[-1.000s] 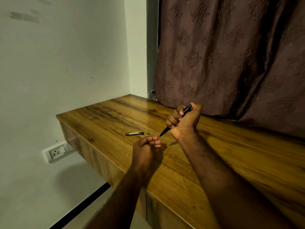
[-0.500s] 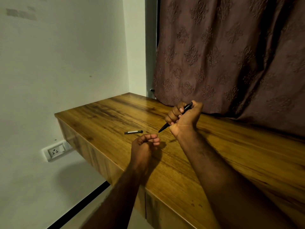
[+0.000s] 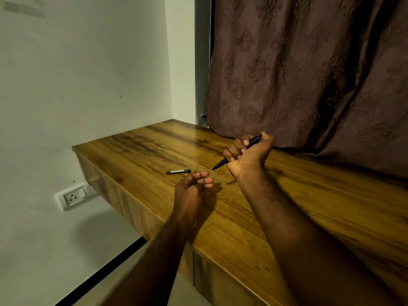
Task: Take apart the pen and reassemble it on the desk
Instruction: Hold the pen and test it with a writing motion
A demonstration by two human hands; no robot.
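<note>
My right hand grips a black pen in a fist above the wooden desk, with the tip pointing down and to the left. My left hand rests on the desk just below the tip. Its fingers are loosely curled and nothing shows in them. A short dark pen part with a pale label lies flat on the desk, just left of my left fingertips and apart from them.
The desk's left edge drops off to the floor. A white wall socket sits below it. A brown patterned curtain hangs against the back of the desk, behind my right hand.
Both hands stay almost where they were. The pen tip has lifted slightly away from my left fingers.
</note>
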